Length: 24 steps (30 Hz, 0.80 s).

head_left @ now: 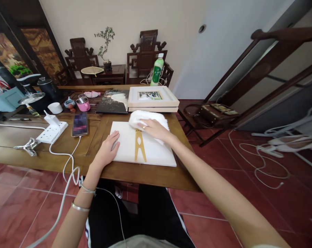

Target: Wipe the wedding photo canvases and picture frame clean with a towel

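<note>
A flat white board (158, 153) lies on the wooden table near its front edge. A gold A-shaped piece (139, 148) with an oval hole sits on its middle. My left hand (108, 148) rests on the board's left edge, fingers stretched out, holding nothing. At the board's far side, my right hand (152, 128), wearing a ring, grips and presses down a fluffy white cloth (145, 117). The cloth covers the far part of the board and touches the top of the gold piece. Some right fingertips are sunk in the cloth and hard to see.
Behind the board are stacked white picture frames (168, 98), a dark panel (112, 106) and a green bottle (157, 70). To the left lie a phone (80, 124), a power strip (52, 132) with cables, and a pink cup (83, 104). A wooden chair (210, 113) stands right.
</note>
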{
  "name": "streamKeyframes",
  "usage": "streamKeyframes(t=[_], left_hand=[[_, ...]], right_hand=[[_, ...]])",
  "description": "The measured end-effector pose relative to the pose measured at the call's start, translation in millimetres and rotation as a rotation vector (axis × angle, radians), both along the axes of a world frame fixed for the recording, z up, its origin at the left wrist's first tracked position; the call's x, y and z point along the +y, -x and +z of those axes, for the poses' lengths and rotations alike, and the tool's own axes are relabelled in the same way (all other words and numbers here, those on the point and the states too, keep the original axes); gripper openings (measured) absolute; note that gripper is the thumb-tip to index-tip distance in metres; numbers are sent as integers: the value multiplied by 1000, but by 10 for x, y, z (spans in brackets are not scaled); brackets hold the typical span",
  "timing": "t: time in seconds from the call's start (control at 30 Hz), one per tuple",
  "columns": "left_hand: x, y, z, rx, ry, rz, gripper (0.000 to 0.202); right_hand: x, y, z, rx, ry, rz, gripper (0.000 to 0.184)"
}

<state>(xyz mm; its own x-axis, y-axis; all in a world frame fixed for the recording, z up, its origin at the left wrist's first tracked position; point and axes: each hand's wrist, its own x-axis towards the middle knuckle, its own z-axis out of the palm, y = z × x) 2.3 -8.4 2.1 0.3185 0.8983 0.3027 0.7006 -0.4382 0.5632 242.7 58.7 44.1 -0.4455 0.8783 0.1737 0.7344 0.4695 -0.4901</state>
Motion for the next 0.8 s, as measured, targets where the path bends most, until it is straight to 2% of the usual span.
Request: streamKeyframes(t=[0.1,0.17,0.23,0.37,0.47,0.53,0.6,0.8], left_hand=[[0,-1,-2,0,-1,1,45],[0,-3,-2,0,-7,4,45],[2,-7,-4,5,-10,6,45],[9,-14,-16,24,-17,8,45],[14,-18,-24,35,-28,14,45],[14,-18,-24,43,-23,14,46],[13,-18,-19,46,-14,12,47],[8,-16,0,39,-5,11,47]], right_hand=[[-174,-379,-111,-52,-19,-95,39],[-399,-529,-165,-105,-46,-57,36],[-710,-598,-171,-153,-78,39,33],[-1372,-613,-27,-193,-55,184,30],[-1601,-636,94,-207,-5,261,28],[-1553,-672,112,-203,15,286,27],[-1361,-707,72,-179,9,269,26],[-375,-738,-153,-94,-84,222,33]])
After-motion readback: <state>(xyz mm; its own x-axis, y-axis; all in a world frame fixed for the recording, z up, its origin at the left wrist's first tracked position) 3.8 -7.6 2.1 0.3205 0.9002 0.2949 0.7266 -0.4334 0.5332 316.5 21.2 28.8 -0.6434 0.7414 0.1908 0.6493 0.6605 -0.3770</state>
